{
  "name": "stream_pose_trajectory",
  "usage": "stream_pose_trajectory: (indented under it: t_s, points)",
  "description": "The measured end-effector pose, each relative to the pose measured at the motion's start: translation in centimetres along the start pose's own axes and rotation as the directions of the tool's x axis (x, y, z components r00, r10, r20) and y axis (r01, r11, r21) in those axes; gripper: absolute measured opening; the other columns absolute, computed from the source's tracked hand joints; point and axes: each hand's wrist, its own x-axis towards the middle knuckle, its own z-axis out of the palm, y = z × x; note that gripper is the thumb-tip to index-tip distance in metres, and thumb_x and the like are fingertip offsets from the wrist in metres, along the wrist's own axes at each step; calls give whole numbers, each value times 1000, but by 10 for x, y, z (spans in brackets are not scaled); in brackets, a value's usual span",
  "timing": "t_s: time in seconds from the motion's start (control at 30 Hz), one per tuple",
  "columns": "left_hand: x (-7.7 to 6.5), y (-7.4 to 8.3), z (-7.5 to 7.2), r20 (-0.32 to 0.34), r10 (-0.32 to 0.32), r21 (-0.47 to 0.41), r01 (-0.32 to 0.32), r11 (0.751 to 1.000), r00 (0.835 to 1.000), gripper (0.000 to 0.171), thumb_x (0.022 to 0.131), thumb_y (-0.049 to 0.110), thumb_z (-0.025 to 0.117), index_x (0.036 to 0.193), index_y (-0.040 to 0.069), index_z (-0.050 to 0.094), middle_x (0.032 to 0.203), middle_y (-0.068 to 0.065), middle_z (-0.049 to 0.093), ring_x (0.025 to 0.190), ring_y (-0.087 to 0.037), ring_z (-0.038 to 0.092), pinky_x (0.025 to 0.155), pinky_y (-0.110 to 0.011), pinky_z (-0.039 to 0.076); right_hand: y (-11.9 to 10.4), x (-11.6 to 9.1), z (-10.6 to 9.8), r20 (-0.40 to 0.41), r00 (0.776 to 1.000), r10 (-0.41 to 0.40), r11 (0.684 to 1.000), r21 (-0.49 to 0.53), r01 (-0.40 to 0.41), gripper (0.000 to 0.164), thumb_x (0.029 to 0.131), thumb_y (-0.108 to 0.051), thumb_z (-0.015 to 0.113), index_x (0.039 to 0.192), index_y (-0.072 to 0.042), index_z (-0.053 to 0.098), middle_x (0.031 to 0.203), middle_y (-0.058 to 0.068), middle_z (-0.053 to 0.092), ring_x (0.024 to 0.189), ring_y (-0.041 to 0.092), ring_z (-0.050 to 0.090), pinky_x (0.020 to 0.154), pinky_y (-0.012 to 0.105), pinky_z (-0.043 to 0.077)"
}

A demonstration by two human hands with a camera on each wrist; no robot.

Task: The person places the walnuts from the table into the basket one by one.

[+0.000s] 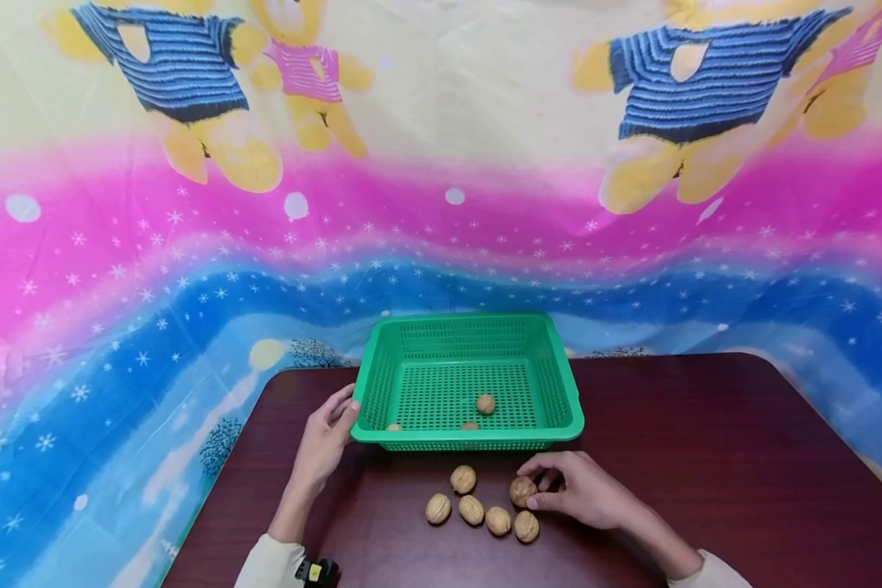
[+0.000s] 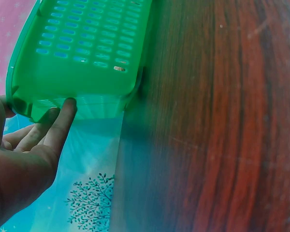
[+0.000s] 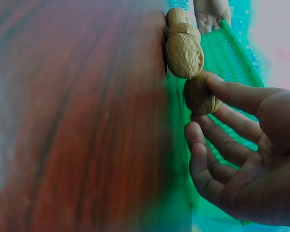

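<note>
A green plastic basket (image 1: pixel 466 445) with slotted walls stands on the dark wooden table. My left hand (image 1: pixel 323 437) holds its left front corner. In the left wrist view, the fingers (image 2: pixel 63 123) lie against the outer wall and the thumb is by the rim. My right hand (image 1: pixel 584 490) pinches a walnut (image 1: pixel 523 492) between thumb and fingers, in front of the basket; the right wrist view also shows this walnut (image 3: pixel 199 94). Several walnuts (image 1: pixel 471 510) lie close by on the table. Inside the basket is a walnut (image 1: pixel 486 404), with others partly hidden behind the front rim.
The brown table (image 1: pixel 706 457) extends to both sides of the basket. A patterned cloth (image 1: pixel 441 220) with bears and snowflakes hangs behind it. By the left sleeve there is a small black device (image 1: pixel 318 572).
</note>
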Motion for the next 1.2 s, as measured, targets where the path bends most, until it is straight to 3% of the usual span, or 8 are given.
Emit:
stream_pose_trajectory:
  t_s: [0.6,1.0,1.2]
  points:
    - [1,1,-4,-4,-3,4,3,1000,1000,58,114,33,56,165,10,43,158,-24,55,137,-41,63,89,-24,61,-17,-2,-12,13,999,34,998,61,-35,35,96,-31,83,127,-17,76,118,1,77,95,5,71,71,27,58]
    - [2,-1,-3,6,-10,-7,10,1000,1000,57,113,36,59,164,14,45,154,-21,60,131,-38,68,88,-24,61,-30,-10,-10,21,1000,-9,996,84,7,34,96,-37,82,126,-22,75,114,-5,77,96,4,72,71,28,59]
    - [3,-3,-1,5,-2,-2,2,1000,1000,57,114,35,57,164,12,45,157,-23,57,136,-40,64,90,-24,61,-42,-13,-17,2,997,-83,993,81,83,33,98,-31,81,127,-17,75,113,-2,79,96,4,73,72,27,60]
